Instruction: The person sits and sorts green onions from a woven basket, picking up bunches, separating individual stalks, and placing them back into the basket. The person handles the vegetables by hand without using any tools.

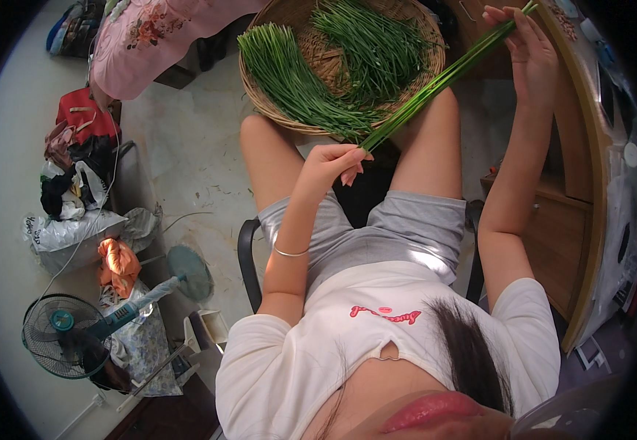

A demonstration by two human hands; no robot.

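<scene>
A thin bundle of long green garlic chives is stretched slantwise between my two hands, over the near right rim of a round wicker basket. My left hand pinches the lower end above my lap. Raised at the upper right, my right hand has its fingers and thumb closed around the other end, near the tips. Inside the basket lie two piles of chives: a neatly aligned one curving along the left side and a looser one at the upper right. The basket's woven bottom shows between them.
A wooden desk with things on it curves along the right. At left stand an electric fan, plastic bags and a red bag. A pink floral cloth hangs at upper left. Chive scraps dot the floor.
</scene>
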